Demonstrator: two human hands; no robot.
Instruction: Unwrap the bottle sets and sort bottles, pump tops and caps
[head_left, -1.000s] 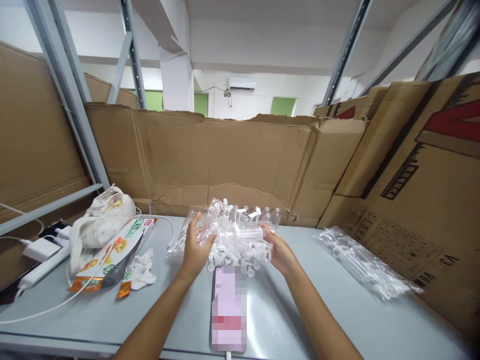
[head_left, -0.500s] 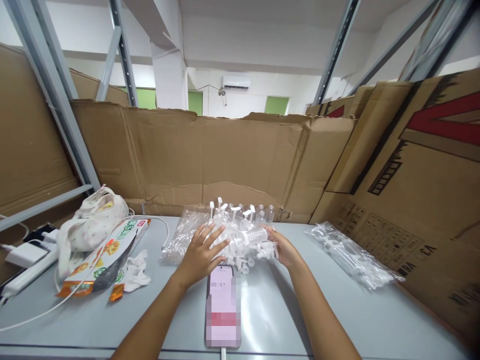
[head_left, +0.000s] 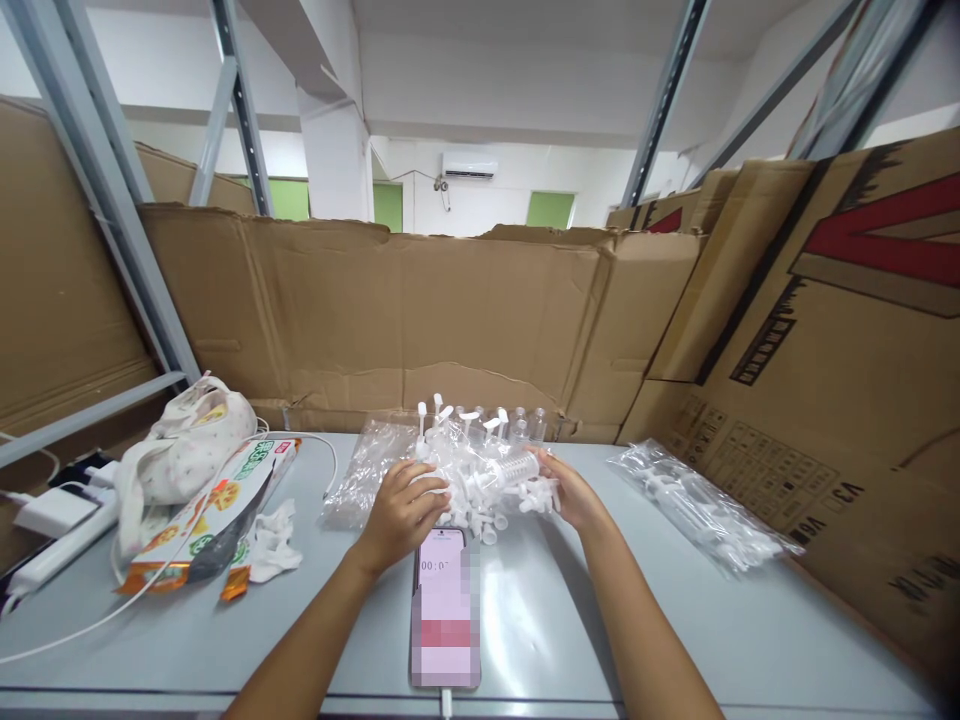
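Observation:
A pile of small white plastic parts (head_left: 491, 522) lies mid-table, some with stems and flat heads sticking up. My left hand (head_left: 409, 507) rests at the pile's left side, its fingers bent and close together over white pieces. What sits under those fingers is hidden. At the right side, my right hand (head_left: 571, 490) has its fingertips closed on the end of a white ribbed tube (head_left: 517, 467), which lies tilted across the pile. Several clear little bottles (head_left: 520, 424) stand behind. Left of the pile is a crinkled clear plastic bag (head_left: 367, 465).
A phone (head_left: 446, 610) with a timer lies in front of the pile, cable attached. At left are a snack package (head_left: 214, 510), crumpled tissue (head_left: 274, 540), a cloth bag (head_left: 187, 430) and a power strip (head_left: 64, 545). Bagged white parts (head_left: 705, 510) lie right. Cardboard (head_left: 420, 310) walls the back.
The fingers of my left hand, spread before, have bent and drawn together over the white parts. My right hand stays at the ribbed tube. The view has shifted slightly.

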